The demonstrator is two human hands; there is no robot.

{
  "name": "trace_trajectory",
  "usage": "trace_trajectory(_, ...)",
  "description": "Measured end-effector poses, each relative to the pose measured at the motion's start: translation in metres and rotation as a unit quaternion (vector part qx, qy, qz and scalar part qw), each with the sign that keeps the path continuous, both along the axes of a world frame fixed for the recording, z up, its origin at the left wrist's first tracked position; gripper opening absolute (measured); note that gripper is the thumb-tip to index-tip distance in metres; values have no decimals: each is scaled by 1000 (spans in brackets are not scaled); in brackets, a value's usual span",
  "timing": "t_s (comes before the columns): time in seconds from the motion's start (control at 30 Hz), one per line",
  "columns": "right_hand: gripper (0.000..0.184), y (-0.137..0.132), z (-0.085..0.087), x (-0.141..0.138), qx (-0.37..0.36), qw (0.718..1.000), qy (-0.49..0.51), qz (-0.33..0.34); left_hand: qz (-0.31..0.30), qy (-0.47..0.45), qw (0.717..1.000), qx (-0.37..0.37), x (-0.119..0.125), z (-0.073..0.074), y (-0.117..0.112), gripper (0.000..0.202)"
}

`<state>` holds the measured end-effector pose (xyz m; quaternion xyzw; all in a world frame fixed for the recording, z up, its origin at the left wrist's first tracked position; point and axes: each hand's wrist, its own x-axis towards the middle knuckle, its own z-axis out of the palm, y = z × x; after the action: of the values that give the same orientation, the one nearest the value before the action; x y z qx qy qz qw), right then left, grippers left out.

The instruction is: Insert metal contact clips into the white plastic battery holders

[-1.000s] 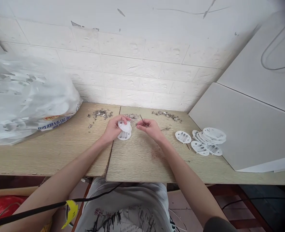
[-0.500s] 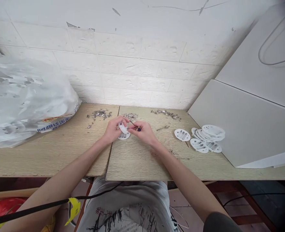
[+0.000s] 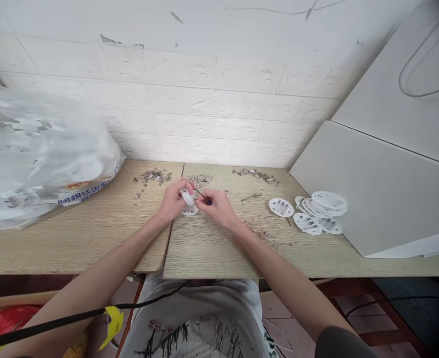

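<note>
Left hand (image 3: 172,201) is pinched around a white disc (image 3: 188,201), tilted up just off the tabletop (image 3: 212,248) near the middle seam. Right hand (image 3: 217,206) has its fingers closed on a thin tool (image 3: 201,195) (metal pick or tweezers, can't tell), tip touching the disc. More slotted discs (image 3: 318,214) are piled at 3 o'clock from the hands, little heaps of metal bits (image 3: 155,175) sit around 12 by the wall, and a big plastic bag (image 3: 43,149) slumps at 10 o'clock.
</note>
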<state>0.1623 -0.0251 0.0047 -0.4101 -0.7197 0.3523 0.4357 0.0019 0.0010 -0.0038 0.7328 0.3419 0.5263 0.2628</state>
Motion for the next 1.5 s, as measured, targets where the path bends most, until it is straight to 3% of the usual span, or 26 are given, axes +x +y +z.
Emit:
trace_trajectory(0.23, 14, 0, 4, 3, -32, 999, 6, 17, -31, -40, 998, -28, 3, 1, -3, 9)
trace_trajectory(0.4, 18, 2, 0, 3, -32, 998, -10, 47, -52, -1, 998, -23, 1, 0, -2, 8)
trace_trajectory(0.57, 17, 4, 5, 6, -48, 996, 50, 53, -49, -42, 997, -42, 2, 4, -2, 11)
trace_trajectory(0.77, 24, 6, 17, 15, -91, 983, 158, -4, -56, -123, 983, -124, 3, 3, -1, 14)
trace_trajectory(0.93, 29, 9, 15, 19, -112, 977, 178, -40, 3, -90, 970, -224, 3, 1, 0, 16)
trace_trajectory(1.07, 28, 12, 11, 17, -90, 978, 181, -58, -8, -65, 967, -246, 5, -2, 0, 23)
trace_trajectory(1.2, 20, 15, 7, 17, -41, 984, 164, -60, -11, -65, 974, -218, 7, -3, 0, 34)
trace_trajectory(1.37, 9, 15, 4, 16, 62, 991, 58, -106, -28, -69, 968, -239, 8, -3, -1, 55)
trace_trajectory(1.5, 6, 14, 4, 16, 119, 983, -10, -136, -52, -40, 974, -215, 9, -3, -2, 53)
